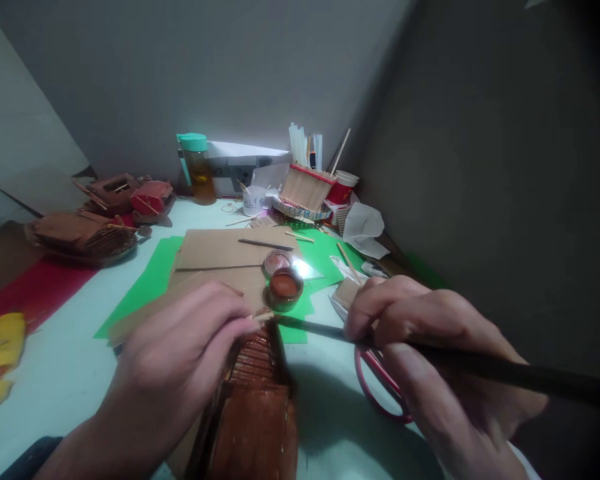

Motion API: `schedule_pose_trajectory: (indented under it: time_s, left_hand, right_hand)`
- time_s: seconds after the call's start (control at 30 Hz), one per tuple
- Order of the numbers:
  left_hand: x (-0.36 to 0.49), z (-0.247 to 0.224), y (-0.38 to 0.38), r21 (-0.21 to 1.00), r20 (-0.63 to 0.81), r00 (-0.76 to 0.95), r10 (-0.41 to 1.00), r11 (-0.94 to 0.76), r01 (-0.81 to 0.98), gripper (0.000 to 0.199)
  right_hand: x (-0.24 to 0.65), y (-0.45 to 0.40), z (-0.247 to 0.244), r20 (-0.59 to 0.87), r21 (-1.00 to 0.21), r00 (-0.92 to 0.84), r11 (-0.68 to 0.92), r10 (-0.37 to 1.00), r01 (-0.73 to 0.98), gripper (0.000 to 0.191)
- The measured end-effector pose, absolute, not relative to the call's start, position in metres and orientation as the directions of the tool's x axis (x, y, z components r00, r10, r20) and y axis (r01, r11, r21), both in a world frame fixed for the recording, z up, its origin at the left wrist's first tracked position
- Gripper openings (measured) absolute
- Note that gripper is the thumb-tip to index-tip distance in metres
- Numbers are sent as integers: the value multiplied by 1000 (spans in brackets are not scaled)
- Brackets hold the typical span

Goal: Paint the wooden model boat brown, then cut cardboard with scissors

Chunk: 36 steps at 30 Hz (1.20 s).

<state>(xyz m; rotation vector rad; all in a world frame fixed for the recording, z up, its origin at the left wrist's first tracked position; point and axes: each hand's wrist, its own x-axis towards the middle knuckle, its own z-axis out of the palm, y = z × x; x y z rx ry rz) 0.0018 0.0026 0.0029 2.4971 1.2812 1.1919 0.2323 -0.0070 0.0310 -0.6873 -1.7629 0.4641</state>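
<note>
Between the thumb and fingers of my left hand (175,363) is a small pale wooden stick (261,317), pinched at its end. My right hand (440,353) grips a dark-handled paintbrush (320,328), whose tip is at or very close to the stick. Beneath my left hand lies a brown painted wooden model (253,427) with a glossy ribbed section at its far end. Just beyond the brush tip stands an open pot of brown paint (285,288), with its round lid (277,263) behind it.
Cardboard (215,247) lies over green sheets (150,280). Red-handled scissors (380,393) rest below my right hand. Brown models (80,233) stand at left, near a yellow object (0,353). A bottle (200,173), a cup (254,200) and a stick holder (305,187) stand at the back.
</note>
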Motion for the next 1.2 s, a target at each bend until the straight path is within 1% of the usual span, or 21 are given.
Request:
schedule_pose_trajectory:
  time_s: [0.07,0.2,0.27,0.43,0.6,0.67,0.73,0.83,0.93,1.03,1.13,1.2]
  left_hand:
    - [1,3,3,397,603,349,717,-650,648,5]
    - [0,2,4,388,613,344,711,-650,653,5]
    - [0,1,4,389,610,336,717,-641,662,4]
    - [0,3,3,390,608,324,725,-628,673,6]
    - [0,5,3,390,603,306,737,-607,693,5]
    - [1,5,3,400,599,299,743,-601,692,6]
    - [1,5,4,400,596,302,744,-601,692,7]
    - [-2,4,5,391,586,303,752,-589,707,6]
    - [-8,3,7,354,581,349,735,-614,705,3]
    - [-13,4,10,314,585,389,711,-641,700,5]
    - [-14,8,11,354,597,305,742,-585,729,9]
    - [-13,12,10,380,608,249,754,-553,742,12]
  right_hand:
    - [234,-5,28,729,-621,-204,757,654,204,17]
    - [235,-2,27,692,-651,-294,746,659,139,14]
    - [235,-3,28,680,-667,-286,732,675,138,13]
    - [236,-6,32,698,-689,-146,713,701,129,12]
    - [236,-3,32,756,-653,4,753,655,89,17]
    - [236,0,30,760,-649,31,755,650,94,16]
    - [235,2,29,772,-630,-11,768,635,118,13]
    - [234,4,28,776,-584,-189,799,602,145,12]
    - [235,4,29,739,-588,-285,791,610,169,12]
    - [237,2,30,738,-607,-246,778,628,165,13]
    - [239,1,29,755,-625,-156,771,637,124,14]
    - [240,3,27,754,-653,-50,755,655,51,15]
